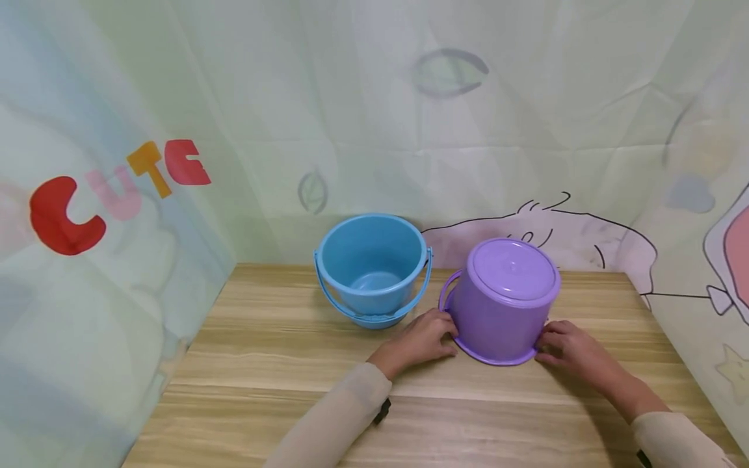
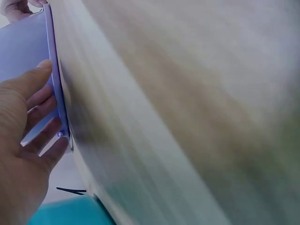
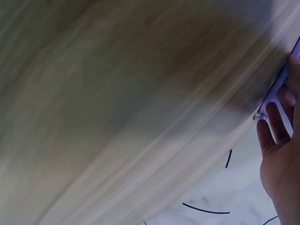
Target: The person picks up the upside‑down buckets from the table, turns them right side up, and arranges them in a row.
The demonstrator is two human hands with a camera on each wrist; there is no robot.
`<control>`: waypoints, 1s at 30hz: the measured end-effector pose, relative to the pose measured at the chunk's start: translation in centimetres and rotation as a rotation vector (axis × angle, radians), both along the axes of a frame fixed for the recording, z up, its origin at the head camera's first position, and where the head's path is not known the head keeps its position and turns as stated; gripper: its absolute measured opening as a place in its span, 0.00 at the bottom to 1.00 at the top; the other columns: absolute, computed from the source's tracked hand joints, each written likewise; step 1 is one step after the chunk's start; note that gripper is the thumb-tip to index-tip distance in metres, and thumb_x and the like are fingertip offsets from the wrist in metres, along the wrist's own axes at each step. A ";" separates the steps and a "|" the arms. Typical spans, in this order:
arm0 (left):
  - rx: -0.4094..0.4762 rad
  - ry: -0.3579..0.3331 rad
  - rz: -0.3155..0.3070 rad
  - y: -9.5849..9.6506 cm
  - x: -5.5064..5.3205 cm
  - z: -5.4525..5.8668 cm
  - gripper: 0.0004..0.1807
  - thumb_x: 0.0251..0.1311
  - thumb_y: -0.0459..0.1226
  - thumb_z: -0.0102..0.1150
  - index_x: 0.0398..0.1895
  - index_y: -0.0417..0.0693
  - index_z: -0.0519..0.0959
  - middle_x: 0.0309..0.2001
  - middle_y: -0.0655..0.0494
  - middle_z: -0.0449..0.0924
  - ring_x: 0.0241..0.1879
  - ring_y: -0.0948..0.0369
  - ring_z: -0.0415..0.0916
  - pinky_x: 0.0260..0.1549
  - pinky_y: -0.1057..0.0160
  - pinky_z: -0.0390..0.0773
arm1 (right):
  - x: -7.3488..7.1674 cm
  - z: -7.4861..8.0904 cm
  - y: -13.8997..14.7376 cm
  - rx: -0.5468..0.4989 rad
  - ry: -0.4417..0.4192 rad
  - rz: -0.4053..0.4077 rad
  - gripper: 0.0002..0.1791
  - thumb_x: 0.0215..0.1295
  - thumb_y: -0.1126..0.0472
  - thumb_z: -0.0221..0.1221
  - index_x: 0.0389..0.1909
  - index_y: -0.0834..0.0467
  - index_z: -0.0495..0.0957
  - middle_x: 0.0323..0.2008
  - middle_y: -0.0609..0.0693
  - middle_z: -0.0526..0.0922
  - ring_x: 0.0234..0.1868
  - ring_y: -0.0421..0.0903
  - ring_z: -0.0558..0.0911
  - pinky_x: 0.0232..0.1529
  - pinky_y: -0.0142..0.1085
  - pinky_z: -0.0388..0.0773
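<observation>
A purple bucket [image 1: 500,325] stands upside down on the wooden table, its base facing up and its rim on the tabletop. Its handle [image 1: 446,289] sticks out on the left. My left hand [image 1: 424,338] touches the bucket's left side near the rim; the left wrist view shows its fingers [image 2: 42,112] spread and fairly straight. On the opposite side, my right hand [image 1: 576,354] touches the bucket near the rim, with fingers [image 3: 276,124] extended in the right wrist view. A blue bucket [image 1: 374,260] stands upright left of the purple one, its handle lowered to the front.
The wooden table [image 1: 281,383] ends at the back against a hanging printed cloth [image 1: 363,130]. More cloth, with the letters "CUTE" [image 1: 70,214], hangs along the left side, and printed cloth [image 1: 714,364] borders the right.
</observation>
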State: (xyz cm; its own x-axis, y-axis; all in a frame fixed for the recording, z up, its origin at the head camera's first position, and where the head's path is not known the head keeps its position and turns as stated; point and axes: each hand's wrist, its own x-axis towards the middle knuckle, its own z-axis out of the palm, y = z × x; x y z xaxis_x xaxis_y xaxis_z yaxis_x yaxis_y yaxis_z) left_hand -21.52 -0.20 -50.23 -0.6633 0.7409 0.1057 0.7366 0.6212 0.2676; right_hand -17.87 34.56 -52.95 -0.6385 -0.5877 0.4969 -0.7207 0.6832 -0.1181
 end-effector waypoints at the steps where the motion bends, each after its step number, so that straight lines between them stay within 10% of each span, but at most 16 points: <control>1: 0.006 -0.006 -0.003 0.1 -0.1 0.0 0.13 0.59 0.46 0.75 0.43 0.51 0.90 0.45 0.60 0.85 0.50 0.62 0.79 0.56 0.70 0.76 | 0.0 0.0 0.0 -0.003 0.003 -0.004 0.17 0.36 0.60 0.81 0.28 0.48 0.84 0.35 0.44 0.83 0.37 0.47 0.83 0.39 0.45 0.85; 30: -0.038 0.039 0.108 1.6 -0.1 -0.4 0.09 0.55 0.48 0.77 0.24 0.59 0.87 0.33 0.66 0.75 0.39 0.64 0.69 0.38 0.72 0.70 | -0.1 -0.3 -0.5 -0.039 0.022 -0.009 0.18 0.34 0.62 0.81 0.24 0.48 0.82 0.32 0.43 0.82 0.34 0.48 0.81 0.37 0.46 0.82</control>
State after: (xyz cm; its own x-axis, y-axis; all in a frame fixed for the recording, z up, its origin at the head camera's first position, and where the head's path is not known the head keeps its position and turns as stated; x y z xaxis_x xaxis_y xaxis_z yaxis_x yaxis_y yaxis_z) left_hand -21.59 1.37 -50.66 -0.7353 0.6693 0.1066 0.6743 0.7065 0.2148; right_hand -18.00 34.06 -53.25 -0.6327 -0.5614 0.5334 -0.7169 0.6850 -0.1293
